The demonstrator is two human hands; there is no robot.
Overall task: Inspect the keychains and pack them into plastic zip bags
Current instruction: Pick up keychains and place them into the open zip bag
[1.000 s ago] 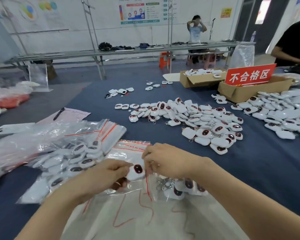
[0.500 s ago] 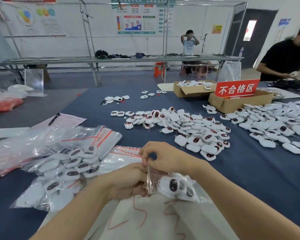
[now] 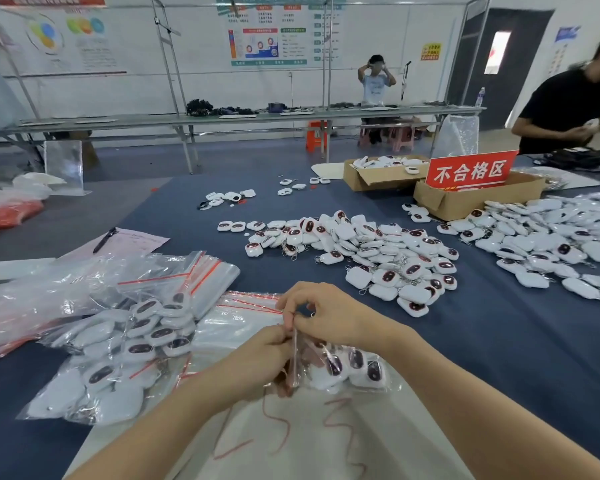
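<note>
**A:** Where is the bag in hand?

**B:** The zip bag [image 3: 347,374] lies on its side near the front of the table [image 3: 499,341]. Several white keychains [image 3: 355,362] are inside, and its mouth faces left toward the hands.

**A:** And the grip?

**B:** Both are clamped on the mouth. The left hand [image 3: 257,358] pinches the lower part of the seal strip [image 3: 294,355]. The right hand [image 3: 329,317] pinches its upper end, fingertips curled onto the plastic. I read this as the closing step, though I cannot tell how much of the strip is already shut.

**A:** How to do it well?

**B:** Line up the 2 lips first. Then press thumb against finger and run along the strip from 1 end to the other, leaving no gap. Hold chains and rings back from the track, because a caught link would probably stop the seal. The bag looks full, so squeeze some air out.

**A:** Then?

**B:** It likely joins the packed bags [image 3: 136,341] on the left. The loose pile [image 3: 378,258] lies well apart, further back.
</note>
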